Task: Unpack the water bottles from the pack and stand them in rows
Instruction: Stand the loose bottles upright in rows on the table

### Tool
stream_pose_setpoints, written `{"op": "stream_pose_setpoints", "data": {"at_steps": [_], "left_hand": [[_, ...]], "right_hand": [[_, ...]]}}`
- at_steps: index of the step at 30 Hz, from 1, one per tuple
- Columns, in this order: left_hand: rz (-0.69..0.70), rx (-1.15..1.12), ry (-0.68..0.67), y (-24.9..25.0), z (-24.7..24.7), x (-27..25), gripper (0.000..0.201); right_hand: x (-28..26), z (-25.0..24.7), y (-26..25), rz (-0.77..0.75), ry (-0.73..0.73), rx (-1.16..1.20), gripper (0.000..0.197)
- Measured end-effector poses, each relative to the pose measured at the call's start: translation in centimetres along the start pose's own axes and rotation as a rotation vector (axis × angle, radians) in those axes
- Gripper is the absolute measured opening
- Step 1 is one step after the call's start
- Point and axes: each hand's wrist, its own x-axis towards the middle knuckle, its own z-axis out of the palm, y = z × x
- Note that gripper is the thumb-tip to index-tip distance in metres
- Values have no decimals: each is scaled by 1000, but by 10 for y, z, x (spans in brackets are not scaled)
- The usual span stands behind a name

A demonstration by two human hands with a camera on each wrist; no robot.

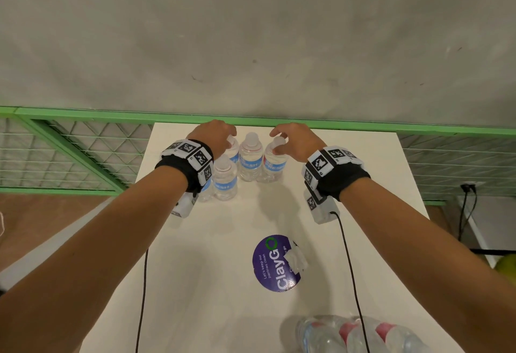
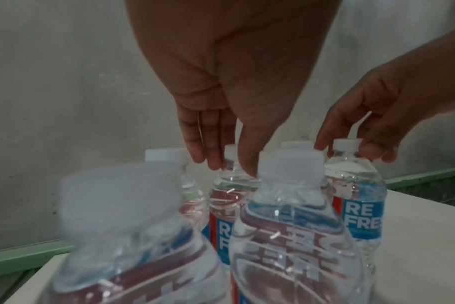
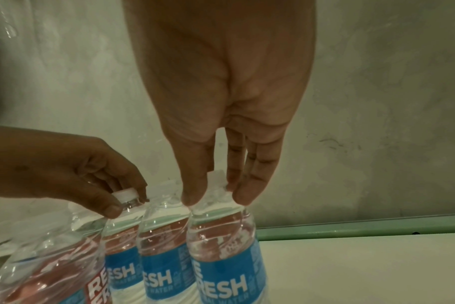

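Several clear water bottles with white caps and blue-red labels stand in a cluster near the far edge of the white table. My left hand pinches the neck of the back-left bottle between thumb and fingers. My right hand holds the cap of the back-right bottle, thumb and fingers on either side of it. A middle bottle stands between them untouched. Two more bottles stand in front, one partly behind my left wrist. The plastic pack lies at the near right with bottles in it.
A round purple sticker with a crumpled white scrap lies mid-table. A green rail with wire mesh runs just behind the table's far edge, below a grey wall. Black wrist cables trail over the table.
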Motion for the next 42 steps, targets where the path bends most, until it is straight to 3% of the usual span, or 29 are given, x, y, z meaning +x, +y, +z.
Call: {"op": "stream_pose_setpoints", "data": {"at_steps": [10,17,22,25,27,29,31,36,39,42], "left_hand": [[27,-30,-30,0,-2,-5,32],[6,-80,-38,-1,-2,-4,49],[27,-85,-2,-3,-6,-16,45],[120,-131,151,1,0,-49,38],[290,-77,321,5,10,-82,30],[429,-49,355,10,27,-126,28],[512,-109,233,15,54,-177,29],[681,-321,-319,37,103,-309,31],[735,-349,-491,54,116,-353,38],[673,-296,-553,70,123,-376,51]], "right_hand": [[0,-1,-4,-7,3,-43,37],[2,-1,-3,9,6,-62,37],[-3,-2,-3,24,8,-10,49],[-23,-6,-6,32,7,-42,60],[-52,-8,-11,-19,35,-31,60],[-93,-9,-20,-101,18,-6,53],[-144,-5,-27,-161,-118,-36,45],[-273,27,-28,-297,-620,-292,45],[-317,61,-18,-304,-709,-413,48],[-339,87,-8,-263,-663,-456,53]]}}
